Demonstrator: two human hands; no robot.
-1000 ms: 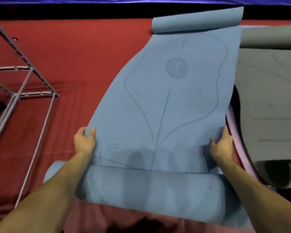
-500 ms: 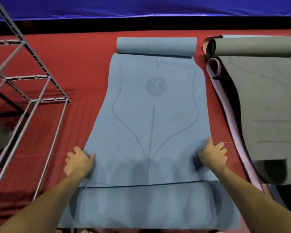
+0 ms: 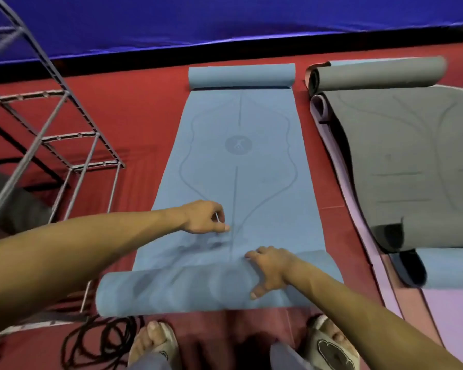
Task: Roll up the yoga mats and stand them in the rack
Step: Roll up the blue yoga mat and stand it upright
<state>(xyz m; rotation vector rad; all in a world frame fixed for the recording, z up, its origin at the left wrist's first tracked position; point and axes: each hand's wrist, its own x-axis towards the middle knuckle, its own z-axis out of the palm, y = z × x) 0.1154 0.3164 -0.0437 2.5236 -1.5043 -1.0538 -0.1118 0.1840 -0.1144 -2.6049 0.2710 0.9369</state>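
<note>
A blue yoga mat (image 3: 238,182) lies flat on the red floor, its far end curled into a small roll (image 3: 241,76). Its near end is a thicker roll (image 3: 171,292) just in front of my feet. My right hand (image 3: 271,271) rests on top of this near roll, fingers spread forward and thumb down its near side. My left hand (image 3: 206,217) is over the mat's centre line a little beyond the roll, fingers loosely curled and holding nothing. The bare metal rack (image 3: 64,145) stands to the left of the mat.
A grey mat (image 3: 412,161) lies to the right over a pink-purple mat (image 3: 340,182), both with curled ends. Another blue roll (image 3: 444,268) sits at the near right. A black cable (image 3: 99,340) is coiled by my sandalled left foot (image 3: 153,343).
The blue mat, held up by its side edges a second ago, now lies flat. Both hands have left the edges and moved to the middle, the right one onto the near roll.
</note>
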